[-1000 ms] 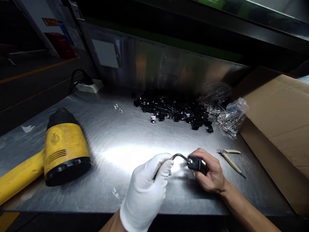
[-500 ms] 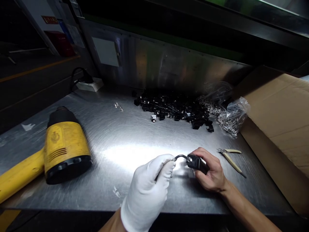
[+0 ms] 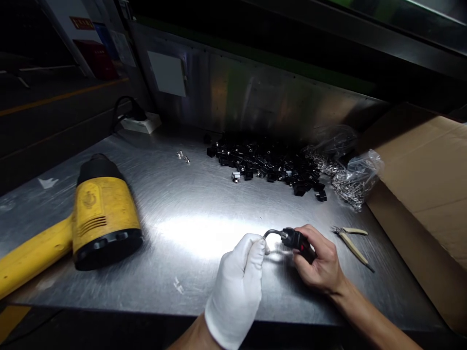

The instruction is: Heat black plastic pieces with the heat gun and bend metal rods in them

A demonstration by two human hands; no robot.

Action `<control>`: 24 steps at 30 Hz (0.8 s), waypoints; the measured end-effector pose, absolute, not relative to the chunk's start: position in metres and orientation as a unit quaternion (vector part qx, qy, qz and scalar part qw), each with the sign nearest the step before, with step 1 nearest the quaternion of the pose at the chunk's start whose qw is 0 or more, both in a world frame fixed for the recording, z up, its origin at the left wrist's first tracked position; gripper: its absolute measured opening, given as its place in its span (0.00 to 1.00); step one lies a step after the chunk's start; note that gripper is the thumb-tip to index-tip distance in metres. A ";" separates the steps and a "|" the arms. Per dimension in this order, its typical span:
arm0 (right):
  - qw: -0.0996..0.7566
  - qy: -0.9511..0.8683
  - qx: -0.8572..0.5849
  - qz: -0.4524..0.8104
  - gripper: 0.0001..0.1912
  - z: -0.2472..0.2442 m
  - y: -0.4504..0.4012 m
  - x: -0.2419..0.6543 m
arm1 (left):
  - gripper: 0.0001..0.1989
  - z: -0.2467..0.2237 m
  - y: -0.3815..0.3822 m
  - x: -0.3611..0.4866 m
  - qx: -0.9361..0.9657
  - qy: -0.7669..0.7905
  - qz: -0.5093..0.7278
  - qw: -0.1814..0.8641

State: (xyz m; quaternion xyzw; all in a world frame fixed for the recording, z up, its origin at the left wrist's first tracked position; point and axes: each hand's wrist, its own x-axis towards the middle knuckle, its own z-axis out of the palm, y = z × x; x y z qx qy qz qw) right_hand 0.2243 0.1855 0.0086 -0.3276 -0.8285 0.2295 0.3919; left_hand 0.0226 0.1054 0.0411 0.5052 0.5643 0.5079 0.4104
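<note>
At the far left a yellow heat gun (image 3: 104, 218) lies on its side on the stainless steel counter (image 3: 182, 214), with two small metal fittings (image 3: 183, 156) well behind it. Near the front edge, the white-gloved left hand (image 3: 237, 287) has its fingers (image 3: 251, 257) curled shut around a bent metal rod (image 3: 273, 233), whose end disappears inside the glove. The rod arcs rightward, roughly level above the counter, into a black plastic block (image 3: 296, 240), so the piece's long axis runs from hand to hand. The block sits nearer the bare right hand (image 3: 321, 260), whose fingers (image 3: 310, 238) are clamped on it, and a small red mark shows on its face. Behind the hands spreads a heap of black plastic parts (image 3: 266, 167). Just right of the bare hand lie pliers with pale handles (image 3: 352, 243), then a clear bag of metal pieces (image 3: 355, 187) farther back, and a cardboard carton (image 3: 419, 194) fills the right side
</note>
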 end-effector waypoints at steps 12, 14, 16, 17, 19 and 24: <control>0.419 -0.818 -0.347 0.188 0.15 0.010 0.184 0.222 | 0.15 0.035 0.108 0.039 0.447 0.520 0.554 0.472; 0.425 -0.816 -0.347 0.183 0.14 0.010 0.184 0.222 | 0.16 0.034 0.108 0.043 0.431 0.509 0.564 0.487; 0.430 -0.814 -0.348 0.179 0.14 0.009 0.184 0.222 | 0.16 0.034 0.108 0.045 0.423 0.503 0.571 0.492; 0.433 -0.813 -0.348 0.177 0.15 0.009 0.185 0.221 | 0.17 0.035 0.109 0.046 0.421 0.502 0.573 0.492; 0.439 -0.812 -0.345 0.173 0.15 0.009 0.185 0.221 | 0.17 0.036 0.109 0.048 0.419 0.501 0.577 0.491; 0.450 -0.812 -0.334 0.162 0.18 0.008 0.185 0.222 | 0.16 0.035 0.108 0.050 0.420 0.493 0.591 0.481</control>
